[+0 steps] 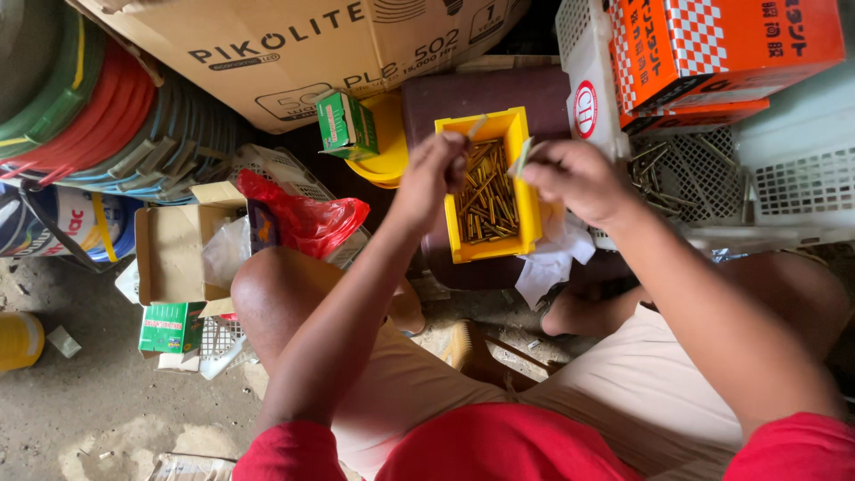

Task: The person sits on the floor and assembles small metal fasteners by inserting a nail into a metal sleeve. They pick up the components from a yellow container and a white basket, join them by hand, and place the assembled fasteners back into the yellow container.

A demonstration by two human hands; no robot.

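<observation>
Floor: I sit low over a dusty concrete floor [98,401], my bare knees out to each side, boxes and baskets packed close in front of me.
Far left: a stack of coloured plastic hoops [107,125] leans beside a big brown carton [294,44]; a yellow tub [18,340] stands at the edge of the floor.
Left of my knee: an open cardboard box [174,254], a small green box [171,328] below it, and a red plastic bag [307,221] lying on a white mesh basket [280,169].
Green box up top: a second small green carton [346,125] rests tilted by a yellow bowl [385,142].
Left hand: my left hand [432,178] is over the near-left rim of the tray, fingers bunched together, pinching a few screws.
Tray: the yellow tray [525,200] sits between my hands on a dark maroon stool [485,93], and it is full of brass-coloured screws [488,200].
Right hand: my right hand [574,178] is at the tray's right rim, fingers curled and pinching a small pale piece; I cannot tell what it is.
Paper: crumpled white paper [552,263] lies under the tray's right side.
Right: a white mesh crate [793,187] holds loose screws, and orange checked boxes [721,44] sit stacked above it.
</observation>
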